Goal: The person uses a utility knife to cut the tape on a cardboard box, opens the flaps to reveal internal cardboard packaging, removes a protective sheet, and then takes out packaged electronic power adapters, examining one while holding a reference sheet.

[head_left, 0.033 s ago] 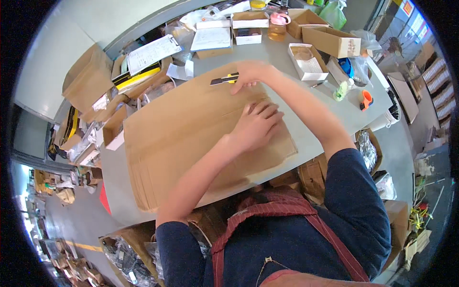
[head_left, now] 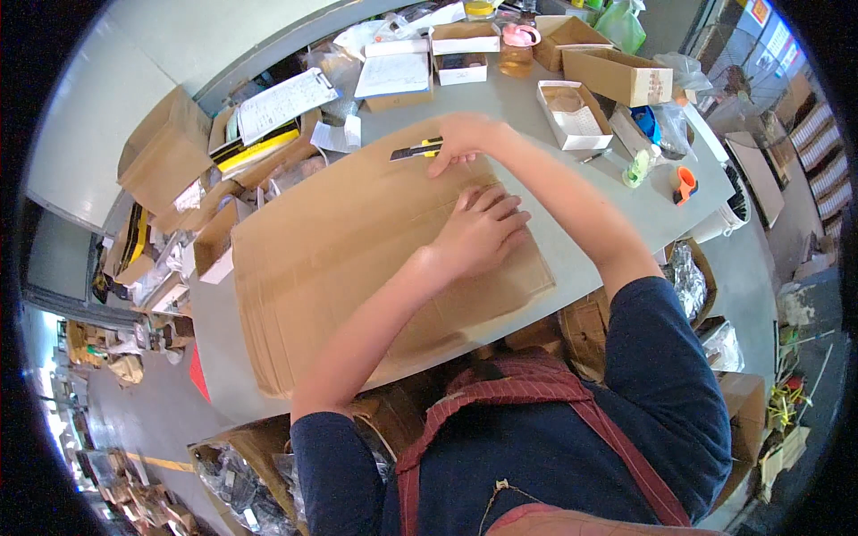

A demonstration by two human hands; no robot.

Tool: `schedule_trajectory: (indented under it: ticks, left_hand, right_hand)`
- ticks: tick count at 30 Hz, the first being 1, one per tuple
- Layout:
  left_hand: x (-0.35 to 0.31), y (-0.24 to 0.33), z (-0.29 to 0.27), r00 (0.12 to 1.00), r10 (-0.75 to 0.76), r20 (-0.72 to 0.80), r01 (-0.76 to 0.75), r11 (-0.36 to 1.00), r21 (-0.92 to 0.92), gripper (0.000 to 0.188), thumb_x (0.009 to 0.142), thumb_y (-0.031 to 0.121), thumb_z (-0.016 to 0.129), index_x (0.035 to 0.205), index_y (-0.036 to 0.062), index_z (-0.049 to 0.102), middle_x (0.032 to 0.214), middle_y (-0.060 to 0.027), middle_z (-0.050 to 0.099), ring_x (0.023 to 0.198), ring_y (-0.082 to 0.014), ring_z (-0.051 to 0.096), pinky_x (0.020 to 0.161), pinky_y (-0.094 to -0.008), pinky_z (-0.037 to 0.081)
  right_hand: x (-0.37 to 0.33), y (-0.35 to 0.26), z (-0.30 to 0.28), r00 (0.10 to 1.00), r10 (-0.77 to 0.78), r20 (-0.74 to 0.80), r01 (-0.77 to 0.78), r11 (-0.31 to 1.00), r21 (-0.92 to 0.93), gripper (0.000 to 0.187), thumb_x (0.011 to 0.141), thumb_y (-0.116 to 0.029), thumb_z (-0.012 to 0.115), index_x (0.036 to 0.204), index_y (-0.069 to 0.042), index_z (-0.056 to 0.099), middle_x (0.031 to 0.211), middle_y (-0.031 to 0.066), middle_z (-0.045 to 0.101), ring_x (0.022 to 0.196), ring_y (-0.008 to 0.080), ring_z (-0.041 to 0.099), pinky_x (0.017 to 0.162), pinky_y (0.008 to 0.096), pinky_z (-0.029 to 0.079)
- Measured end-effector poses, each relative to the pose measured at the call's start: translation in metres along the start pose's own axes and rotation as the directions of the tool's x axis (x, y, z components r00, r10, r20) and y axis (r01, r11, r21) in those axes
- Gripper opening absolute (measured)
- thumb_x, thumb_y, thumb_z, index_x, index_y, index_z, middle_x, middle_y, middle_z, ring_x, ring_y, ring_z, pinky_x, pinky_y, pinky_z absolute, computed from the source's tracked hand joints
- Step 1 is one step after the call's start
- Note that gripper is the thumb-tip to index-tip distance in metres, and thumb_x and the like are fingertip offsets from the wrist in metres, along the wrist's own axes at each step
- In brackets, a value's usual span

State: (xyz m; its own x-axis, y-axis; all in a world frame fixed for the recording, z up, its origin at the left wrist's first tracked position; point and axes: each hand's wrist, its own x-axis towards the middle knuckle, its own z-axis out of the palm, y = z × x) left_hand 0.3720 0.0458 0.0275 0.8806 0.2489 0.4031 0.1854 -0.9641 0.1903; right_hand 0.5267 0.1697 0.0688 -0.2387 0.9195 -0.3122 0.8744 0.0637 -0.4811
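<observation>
A large brown cardboard sheet (head_left: 349, 241) lies flat on the grey table. Near its far edge, my right hand (head_left: 471, 141) is closed around a yellow and black box cutter (head_left: 418, 151). The dark blade end of the cutter points left, over the cardboard. My left hand (head_left: 484, 230) rests on the right part of the sheet, nearer to me, fingers spread and pressing on the surface. Part of the sheet's right edge is hidden behind my right forearm and the fingers of my left hand.
Along the far side are a clipboard (head_left: 284, 103), open cartons (head_left: 617, 76), a pink-lidded jug (head_left: 518, 49) and a white box (head_left: 574, 114). An orange tape dispenser (head_left: 685, 186) and a small bottle (head_left: 638, 168) stand at the right. A brown carton (head_left: 165, 161) is at the left.
</observation>
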Motion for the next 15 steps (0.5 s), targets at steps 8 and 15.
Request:
schedule_trajectory:
  ticks: [8, 15]
  left_hand:
    - [0.049, -0.009, -0.012, 0.957, 0.265, 0.121, -0.285, 0.940, 0.190, 0.026, 0.092, 0.030, 0.067, 0.080, 0.0081, 0.076, 0.081, -0.0030, 0.071, 0.105, -0.0219, 0.062, 0.102, -0.0377, 0.043]
    - [0.083, 0.011, -0.016, 0.943, 0.221, 0.250, -0.294, 0.905, 0.308, 0.034, 0.092, 0.029, 0.065, 0.069, 0.0045, 0.073, 0.070, -0.0049, 0.067, 0.097, -0.0226, 0.060, 0.098, -0.0363, 0.043]
  right_hand:
    - [0.000, 0.011, 0.003, 0.998, -0.001, -0.059, -0.003, 0.998, -0.061, 0.054, 0.063, -0.059, 0.086, 0.068, -0.008, 0.072, 0.066, 0.0012, 0.069, 0.059, 0.0162, 0.066, 0.057, 0.0299, 0.054]
    - [-0.019, 0.037, 0.001, 0.972, -0.190, -0.137, 0.203, 0.975, 0.087, 0.047, 0.070, -0.050, 0.084, 0.067, -0.005, 0.071, 0.061, 0.0037, 0.066, 0.055, 0.0178, 0.062, 0.054, 0.0350, 0.049]
